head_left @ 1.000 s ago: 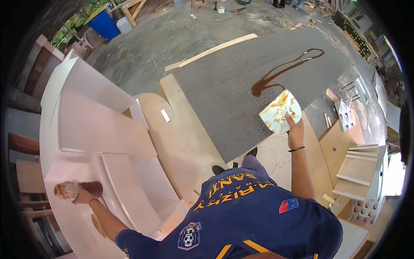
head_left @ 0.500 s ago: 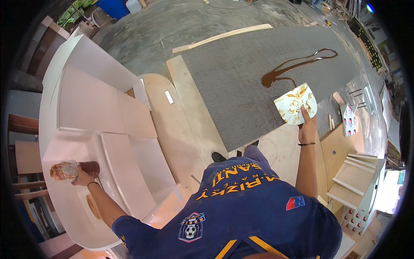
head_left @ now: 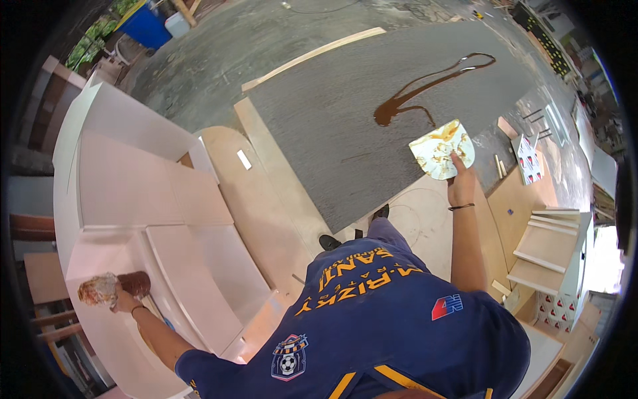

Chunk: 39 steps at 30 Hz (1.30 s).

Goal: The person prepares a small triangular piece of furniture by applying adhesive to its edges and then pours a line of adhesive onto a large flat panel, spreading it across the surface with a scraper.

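Right hand (head_left: 460, 185) closed around the lower edge of a pale flat spreader (head_left: 442, 149), fingers wrapped and gripping it, smears of brown glue across its face. Spreader tilted up from the fingertips, its far edge touching or just above the grey panel (head_left: 345, 113), just beside the near end of the brown glue trail (head_left: 425, 90). Trail poured in a thin looping line across the grey panel, widening into a dark puddle close to the spreader.

Left hand (head_left: 121, 300) far off to the left of the grey panel, fingers curled tight around a messy container (head_left: 100, 290) crusted with dried glue, held over the white cabinet piece (head_left: 133, 199). A brown cylinder (head_left: 136, 283) just beside that hand, touching or nearly touching it; cannot tell whether gripped as well.

Grey panel lying flat on bare plywood sheets (head_left: 266, 193), one with a rounded end, all on a rough concrete floor (head_left: 219, 46). A long pale wooden strip (head_left: 312, 56) along the panel's far left edge. To the right of the panel, small white stepped shelves (head_left: 551, 246) and scattered offcuts. Beyond the panel's far left corner, a blue bin (head_left: 147, 25) and some greenery at the workshop's open side.
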### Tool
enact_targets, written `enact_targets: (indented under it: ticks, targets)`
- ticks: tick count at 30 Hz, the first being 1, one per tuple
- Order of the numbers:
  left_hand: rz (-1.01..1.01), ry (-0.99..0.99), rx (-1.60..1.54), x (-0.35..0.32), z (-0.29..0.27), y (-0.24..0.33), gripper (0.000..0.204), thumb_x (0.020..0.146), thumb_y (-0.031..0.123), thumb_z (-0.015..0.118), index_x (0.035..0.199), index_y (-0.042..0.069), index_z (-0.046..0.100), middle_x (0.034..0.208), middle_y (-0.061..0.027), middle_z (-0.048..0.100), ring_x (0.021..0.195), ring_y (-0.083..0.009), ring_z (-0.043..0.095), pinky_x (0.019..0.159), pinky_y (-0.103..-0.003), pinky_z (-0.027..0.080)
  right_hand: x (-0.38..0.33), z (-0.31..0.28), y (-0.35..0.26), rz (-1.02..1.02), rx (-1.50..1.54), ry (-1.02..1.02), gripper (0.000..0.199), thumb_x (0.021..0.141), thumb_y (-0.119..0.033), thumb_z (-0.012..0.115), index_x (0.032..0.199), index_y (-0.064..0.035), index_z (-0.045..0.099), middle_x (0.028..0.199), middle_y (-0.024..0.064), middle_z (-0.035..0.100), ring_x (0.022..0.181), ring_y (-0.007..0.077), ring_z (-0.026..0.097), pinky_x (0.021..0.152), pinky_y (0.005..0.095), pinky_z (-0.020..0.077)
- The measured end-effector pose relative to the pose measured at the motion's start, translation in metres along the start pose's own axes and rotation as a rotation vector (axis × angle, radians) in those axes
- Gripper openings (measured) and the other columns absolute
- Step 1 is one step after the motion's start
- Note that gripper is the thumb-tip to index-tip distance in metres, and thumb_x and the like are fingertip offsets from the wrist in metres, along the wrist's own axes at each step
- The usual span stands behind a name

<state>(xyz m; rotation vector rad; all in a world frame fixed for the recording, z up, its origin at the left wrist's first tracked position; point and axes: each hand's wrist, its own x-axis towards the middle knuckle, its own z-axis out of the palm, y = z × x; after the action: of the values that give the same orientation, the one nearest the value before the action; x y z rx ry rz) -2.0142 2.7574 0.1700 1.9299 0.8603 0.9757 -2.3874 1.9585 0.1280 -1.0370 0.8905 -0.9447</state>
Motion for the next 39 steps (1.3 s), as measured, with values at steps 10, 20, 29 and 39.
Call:
enact_targets:
  ticks: [10, 20, 29, 39]
  targets:
    - [0.667, -0.277, 0.920, 0.131, 0.036, -0.114, 0.055, 0.082, 0.042, 0.058, 0.118, 0.001, 0.057, 0.120, -0.0152, 0.059, 0.108, -0.0256, 0.057, 0.094, -0.038, 0.043, 0.008, -0.035, 0.005, 0.154, 0.050, -0.128, 0.045, 0.091, -0.018, 0.057, 0.130, 0.0018, 0.046, 0.125, 0.0143, 0.056, 0.111, 0.0232, 0.057, 0.098, 0.0347, 0.0444]
    - [0.030, 0.222, 0.042, -0.046, -0.004, 0.050, 0.105, 0.062, 0.022, 0.081, 0.136, -0.011, 0.015, 0.136, -0.0320, 0.026, 0.128, -0.0411, 0.032, 0.105, -0.046, 0.034, 0.041, -0.052, 0.012, 0.099, -0.064, 0.001, 0.046, 0.090, -0.013, 0.057, 0.133, -0.0002, 0.044, 0.127, 0.0119, 0.055, 0.112, 0.0228, 0.058, 0.092, 0.0334, 0.0493]
    - [0.063, -0.719, -0.359, -0.390, 0.050, 0.089, 0.086, 0.085, 0.035, 0.067, 0.141, -0.007, 0.018, 0.141, -0.0256, 0.029, 0.132, -0.0342, 0.031, 0.110, -0.041, 0.025, 0.095, -0.050, 0.031, -0.223, -0.159, 0.032, 0.043, 0.094, -0.025, 0.052, 0.120, 0.0095, 0.052, 0.119, 0.0133, 0.058, 0.103, 0.0196, 0.059, 0.090, 0.0317, 0.0468]
    - [0.030, -1.194, -0.111, -0.573, 0.097, 0.107, 0.051, 0.086, 0.036, 0.065, 0.115, -0.004, 0.053, 0.107, -0.0150, 0.058, 0.097, -0.0202, 0.055, 0.082, -0.031, 0.045, 0.192, -0.062, 0.053, -0.010, 0.154, 0.067, 0.047, 0.097, -0.032, 0.046, 0.123, 0.0070, 0.049, 0.116, 0.0144, 0.060, 0.098, 0.0224, 0.063, 0.083, 0.0343, 0.0524]
